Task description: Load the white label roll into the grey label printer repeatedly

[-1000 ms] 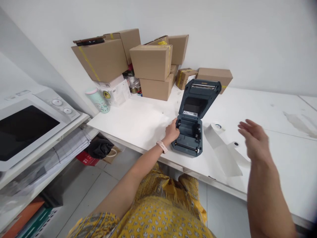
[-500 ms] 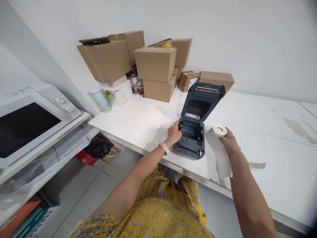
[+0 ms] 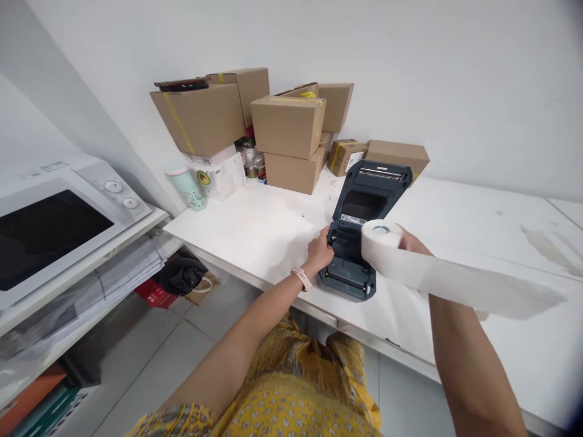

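Observation:
A dark grey label printer point(image 3: 347, 271) stands on the white table with its lid point(image 3: 376, 188) tilted up and its inside exposed. My left hand point(image 3: 319, 250) grips the printer's left side, the fingers curled at its edge. In my right hand point(image 3: 412, 243) is a roll of white label paper point(image 3: 381, 235), held up at the printer's right side and covering part of its opening. A long loose strip point(image 3: 473, 285) trails from the roll to the right, across my right forearm. The fingers behind the roll are mostly hidden.
Cardboard boxes point(image 3: 288, 128) are stacked against the wall behind the table point(image 3: 246, 233). A mint tumbler point(image 3: 187, 189) stands at the table's left end. Farther left, a white microwave point(image 3: 59, 224) sits on a shelf. A scrap of paper point(image 3: 549, 249) lies at the right.
My right hand has lifted the label roll and moved it left, over the printer's right edge. Its loose strip has swung out to the right. My left hand stays on the printer.

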Motion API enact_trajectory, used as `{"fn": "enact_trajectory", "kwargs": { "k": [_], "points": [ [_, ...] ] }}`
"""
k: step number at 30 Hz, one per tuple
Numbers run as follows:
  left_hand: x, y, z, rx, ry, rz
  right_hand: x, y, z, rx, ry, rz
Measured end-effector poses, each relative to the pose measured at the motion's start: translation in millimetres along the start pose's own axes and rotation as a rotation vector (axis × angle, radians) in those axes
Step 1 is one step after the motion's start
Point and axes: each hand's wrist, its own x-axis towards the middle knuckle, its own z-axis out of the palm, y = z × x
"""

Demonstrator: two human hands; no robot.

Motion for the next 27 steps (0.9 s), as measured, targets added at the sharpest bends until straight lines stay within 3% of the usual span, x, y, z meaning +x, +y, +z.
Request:
{"fn": "enact_trajectory", "kwargs": {
  "k": [3,7,17,27],
  "points": [
    [0,0,0.0,-0.005,0.006,0.000,18,-27,8,-0.151,-0.281,-0.010],
    [0,0,0.3,0.000,-0.003,-0.012,40,-41,23,-0.510,-0.470,0.008],
    [-3,4,-5.1,-0.036,-0.028,-0.025,58,-24,48,-0.755,-0.624,0.032],
    [-1,3,-2.9,-0.051,-0.020,-0.012,62,-6,61,-0.797,-0.612,0.015]
  ]
}}
